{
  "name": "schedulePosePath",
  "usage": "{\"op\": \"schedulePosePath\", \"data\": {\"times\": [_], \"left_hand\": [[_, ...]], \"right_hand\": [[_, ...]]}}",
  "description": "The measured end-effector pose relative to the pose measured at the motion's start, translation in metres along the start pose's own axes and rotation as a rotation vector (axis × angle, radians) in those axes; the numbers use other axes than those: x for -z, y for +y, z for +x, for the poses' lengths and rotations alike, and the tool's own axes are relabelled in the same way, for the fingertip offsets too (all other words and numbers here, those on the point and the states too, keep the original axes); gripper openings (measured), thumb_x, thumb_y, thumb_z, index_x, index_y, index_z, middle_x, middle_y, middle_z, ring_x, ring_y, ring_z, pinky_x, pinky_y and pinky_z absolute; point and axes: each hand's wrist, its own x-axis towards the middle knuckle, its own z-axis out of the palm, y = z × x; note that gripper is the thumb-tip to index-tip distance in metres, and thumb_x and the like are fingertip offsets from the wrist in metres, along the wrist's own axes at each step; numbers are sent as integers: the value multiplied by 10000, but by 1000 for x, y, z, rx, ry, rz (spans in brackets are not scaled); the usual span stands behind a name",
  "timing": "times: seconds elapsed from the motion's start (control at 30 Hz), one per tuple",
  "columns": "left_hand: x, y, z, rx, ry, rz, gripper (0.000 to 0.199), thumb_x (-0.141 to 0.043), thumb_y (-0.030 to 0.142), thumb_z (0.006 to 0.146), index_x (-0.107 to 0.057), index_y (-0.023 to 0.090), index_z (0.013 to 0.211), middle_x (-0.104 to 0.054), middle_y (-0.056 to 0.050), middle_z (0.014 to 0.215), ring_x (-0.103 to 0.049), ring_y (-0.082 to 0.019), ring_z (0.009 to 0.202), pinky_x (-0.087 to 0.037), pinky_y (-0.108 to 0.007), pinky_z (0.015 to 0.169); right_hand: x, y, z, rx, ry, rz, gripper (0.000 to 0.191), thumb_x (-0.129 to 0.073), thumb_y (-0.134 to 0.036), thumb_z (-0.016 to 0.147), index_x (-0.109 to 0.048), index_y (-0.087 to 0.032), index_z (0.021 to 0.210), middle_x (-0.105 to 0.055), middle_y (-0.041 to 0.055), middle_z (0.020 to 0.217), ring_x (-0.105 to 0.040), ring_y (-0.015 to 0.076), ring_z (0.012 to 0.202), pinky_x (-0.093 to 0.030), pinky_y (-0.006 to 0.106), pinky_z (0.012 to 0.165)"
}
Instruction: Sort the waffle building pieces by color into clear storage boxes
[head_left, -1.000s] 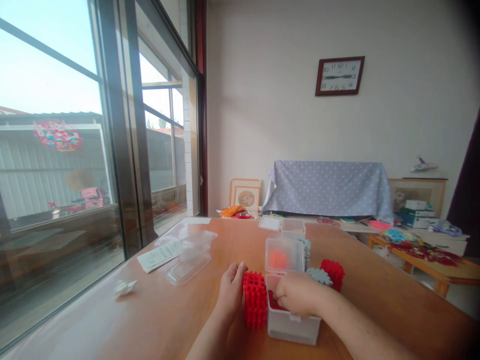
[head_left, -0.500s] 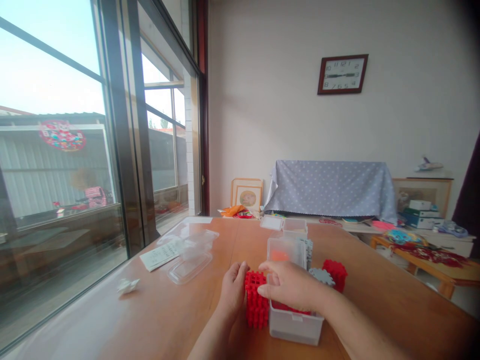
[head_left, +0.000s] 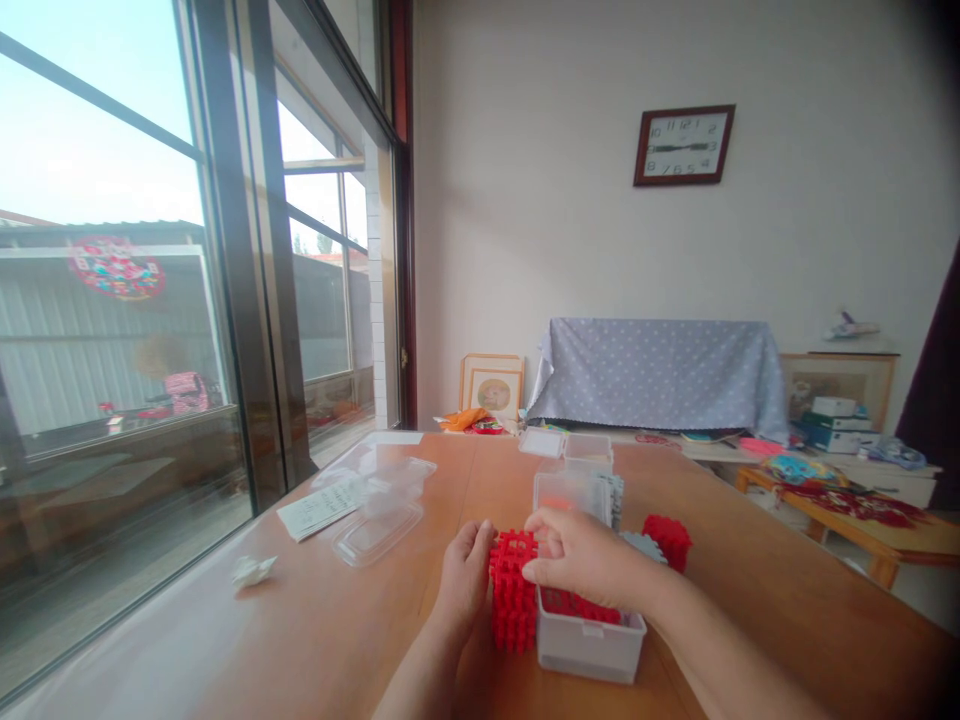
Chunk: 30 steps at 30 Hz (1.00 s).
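A stack of red interlocking plastic blocks [head_left: 514, 600] stands upright on the table, its pieces notched along the edges. My left hand [head_left: 466, 568] is curled against the stack's left side, thumb near the top; its other fingers are partly hidden. At the top right of the stack, the bent fingers and thumb of my right hand [head_left: 574, 555] close on the edge of a red block. Under that hand sits a clear plastic box [head_left: 589, 650] with more red blocks [head_left: 581, 605] inside.
Beyond the box are another clear container [head_left: 570, 490], a grey toothed piece [head_left: 645, 545] and a red block cluster [head_left: 667, 540]. To the left lie clear lids [head_left: 379, 530], a written paper [head_left: 319, 507] and a crumpled white tissue [head_left: 253, 572]. A window [head_left: 112, 330] flanks the table.
My right hand has shifted slightly, its fingers now more bent at the stack's top. A red block sits a little higher on top than before. My left hand stays at the stack's side.
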Motion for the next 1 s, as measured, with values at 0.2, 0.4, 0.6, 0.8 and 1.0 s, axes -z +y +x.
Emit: {"op": "schedulePosePath", "data": {"times": [0.2,0.4,0.6,0.8,1.0], "left_hand": [[0,6,-3,11,9,34,473,-650,640,800,-627,169,756,-595,5,666,-528,-151,631,-412,-250,616],[-1,11,-5,15,10,46,471,-656,639,795,-628,170,755,-586,10,663,-526,-155,652,-420,-249,630],[-1,13,-6,18,9,36,463,-661,633,790,-624,173,758,-580,19,651,-514,-145,633,-411,-245,625],[-4,20,-8,45,23,-6,489,-706,653,726,-621,172,710,-586,7,623,-514,-149,600,-410,-250,587],[-4,21,-8,49,17,-10,480,-698,643,739,-614,171,713,-573,17,618,-504,-138,589,-401,-242,586]], "right_hand": [[23,24,-10,-48,22,-24,377,-766,-376,764,-639,-234,1088,-495,-80,692,-445,101,617,-272,223,547],[26,42,-18,-148,-35,-264,421,-778,-390,707,-672,-273,1098,-580,-56,712,-499,125,620,-256,235,550],[8,37,-11,-133,-44,-460,328,-790,-437,631,-729,-323,932,-707,-27,804,-603,184,706,-267,259,562],[-4,34,-4,-114,-64,-603,223,-774,-440,615,-725,-284,767,-732,10,763,-670,233,732,-291,268,570],[-8,37,-2,-105,-74,-647,227,-769,-444,609,-749,-291,775,-751,23,761,-693,254,729,-315,273,564]]}}
